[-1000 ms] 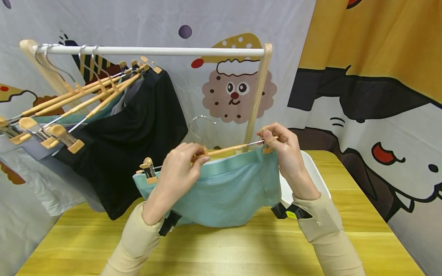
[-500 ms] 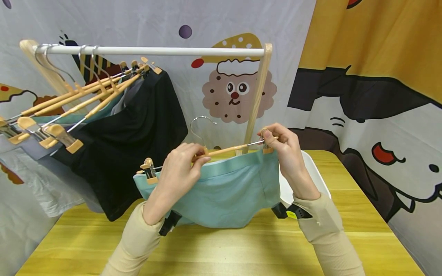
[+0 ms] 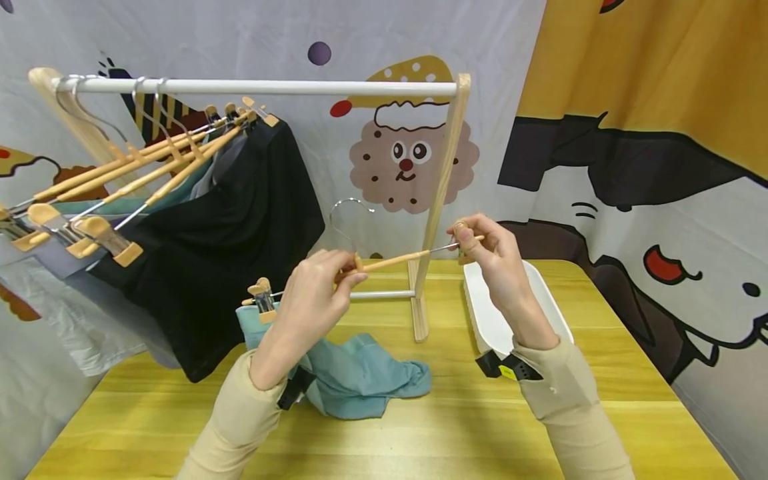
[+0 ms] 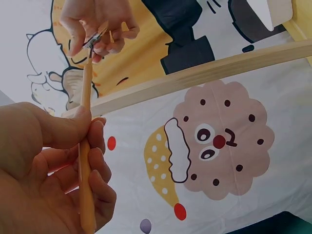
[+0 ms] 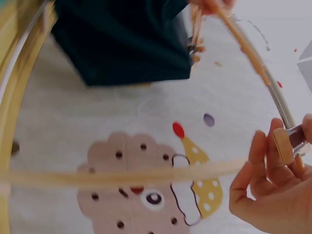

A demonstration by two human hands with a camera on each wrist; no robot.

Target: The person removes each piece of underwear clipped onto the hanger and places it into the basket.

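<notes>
My left hand (image 3: 315,287) grips the wooden bar of a trouser hanger (image 3: 393,261) near its middle, below the metal hook. At the bar's right end my right hand (image 3: 495,267) pinches the hanger's clip (image 5: 285,146) between thumb and fingers; no cloth hangs from it. Teal shorts (image 3: 366,377) still hang by one end of the waistband from the left clip (image 3: 263,300). Their other side has slumped onto the table in folds, partly hidden behind my left wrist. In the left wrist view, the bar (image 4: 85,180) runs through my curled left fingers.
A garment rack with a white rail (image 3: 270,87) stands at the back left. Black shorts (image 3: 246,220) and several other garments hang there on clip hangers. Behind my right hand a white tray (image 3: 480,293) lies on the wooden table (image 3: 480,433). Patterned curtains form the background.
The right side of the teal shorts has come out of the right clip and dropped to the table, uncovering the tray and the rack's foot. Both hands stay nearly in place.
</notes>
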